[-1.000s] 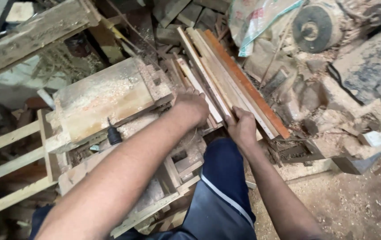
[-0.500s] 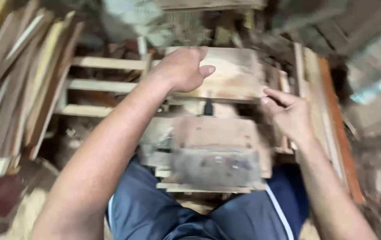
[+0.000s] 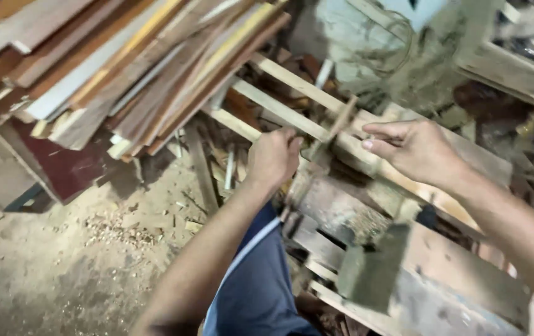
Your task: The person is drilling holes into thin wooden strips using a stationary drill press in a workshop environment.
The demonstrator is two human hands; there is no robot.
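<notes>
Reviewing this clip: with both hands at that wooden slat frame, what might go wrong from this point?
1. The left hand is closed around a thin stick by rough slats; bare skin may catch splinters.
2. The right hand hovers open, fingers near the stick's top; a slip might jab them.
3. The leaning stack of boards overhangs the floor beside the left arm; a bump might bring pieces down.

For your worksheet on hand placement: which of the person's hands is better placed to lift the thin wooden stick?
The left hand, probably. It is closed around the lower end of the thin wooden stick. The right hand is open beside the stick, its fingers pointing toward it, apparently not gripping it.
</notes>
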